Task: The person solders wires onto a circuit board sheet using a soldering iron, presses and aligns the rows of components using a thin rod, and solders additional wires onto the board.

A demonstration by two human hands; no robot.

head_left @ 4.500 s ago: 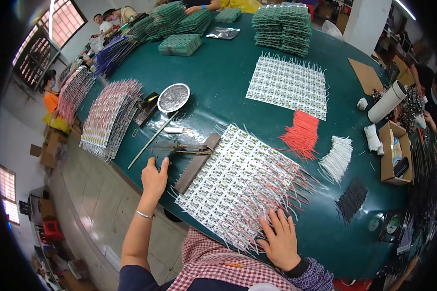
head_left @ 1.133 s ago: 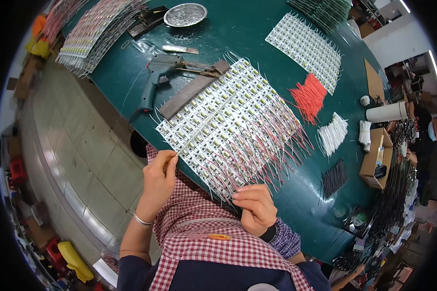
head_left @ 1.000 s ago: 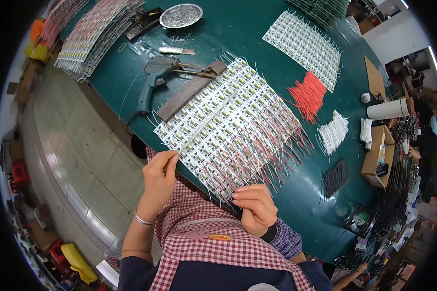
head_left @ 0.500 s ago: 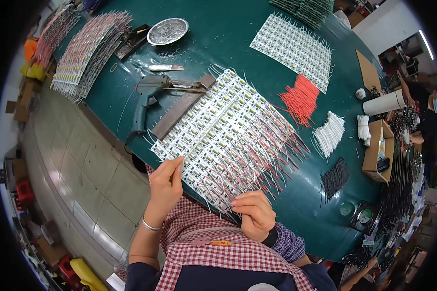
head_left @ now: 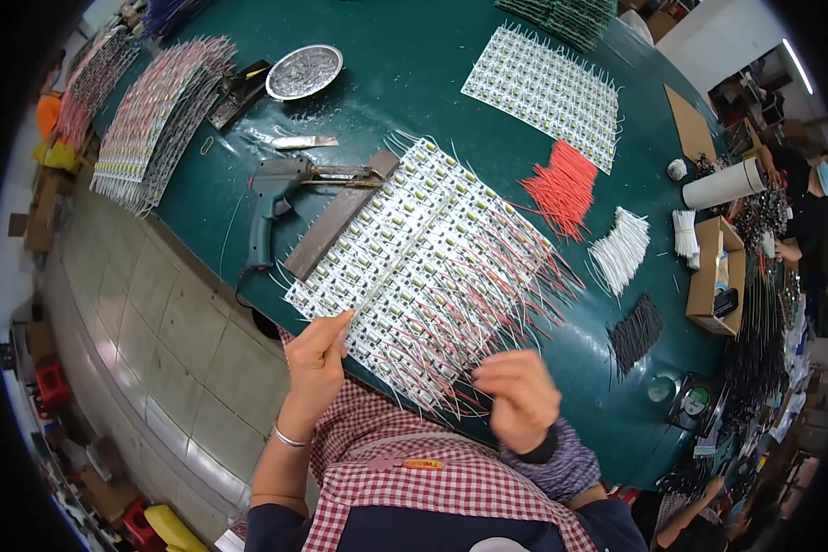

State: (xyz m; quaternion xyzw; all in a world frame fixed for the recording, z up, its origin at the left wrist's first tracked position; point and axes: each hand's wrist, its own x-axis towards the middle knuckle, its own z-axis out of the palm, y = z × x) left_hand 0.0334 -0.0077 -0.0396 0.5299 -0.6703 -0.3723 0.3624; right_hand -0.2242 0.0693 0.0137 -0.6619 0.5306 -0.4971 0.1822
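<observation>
A panel of small white circuit boards with yellow-green parts lies at an angle before me. Red and white wires stick out from its right and near portion. At the panel's near left edge, my left hand is closed in a pinch, by the end of a pale line crossing the boards. What it pinches is too small to make out. My right hand, slightly blurred, hovers by the near right wires, its fingers curled together; anything between them cannot be made out. A dark bar rests along the panel's far left edge.
A soldering gun lies left of the bar, near a metal dish. Red wires, white wires and black wires lie to the right, near a cardboard box. Another board panel lies farther back.
My right hand has moved right, away from the panel's near edge, its fingers still curled. My left hand keeps its pinch at the panel edge. The whole view has shifted slightly.
</observation>
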